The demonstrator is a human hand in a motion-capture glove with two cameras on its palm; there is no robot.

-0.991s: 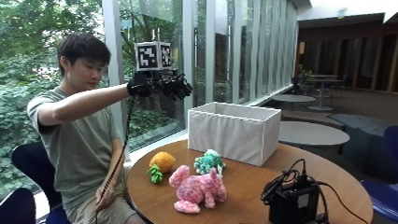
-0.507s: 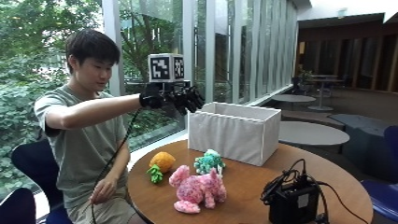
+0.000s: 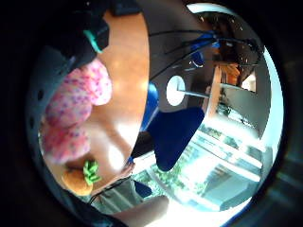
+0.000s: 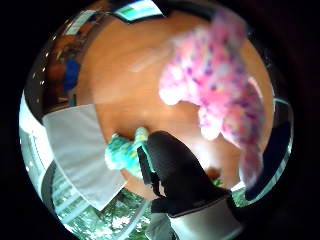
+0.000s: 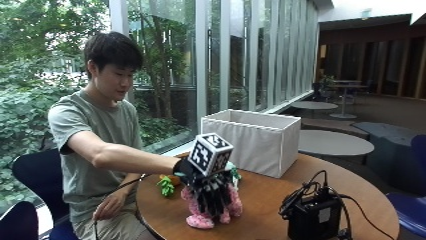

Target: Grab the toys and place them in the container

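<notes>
Fingers [image 5: 214,197] of the gloved right hand [image 5: 208,189] hang straight down, spread over the pink plush toy [image 5: 210,210], gripping nothing.
Round wooden desk [image 5: 266,200] carries the white fabric container [image 5: 251,140] at its far side, top open, with bare wood between it and the toys. Pink plush toy stands near the desk's near left edge, directly under the hand; the forearm reaches in from the left, palm down. Teal toy [image 4: 125,152] lies just beside the container; orange toy with green leaves [image 3: 80,177] sits by the left rim.

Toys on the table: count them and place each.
3: pink plush under the hand; teal toy beside the white container; orange toy near the table edge.
</notes>
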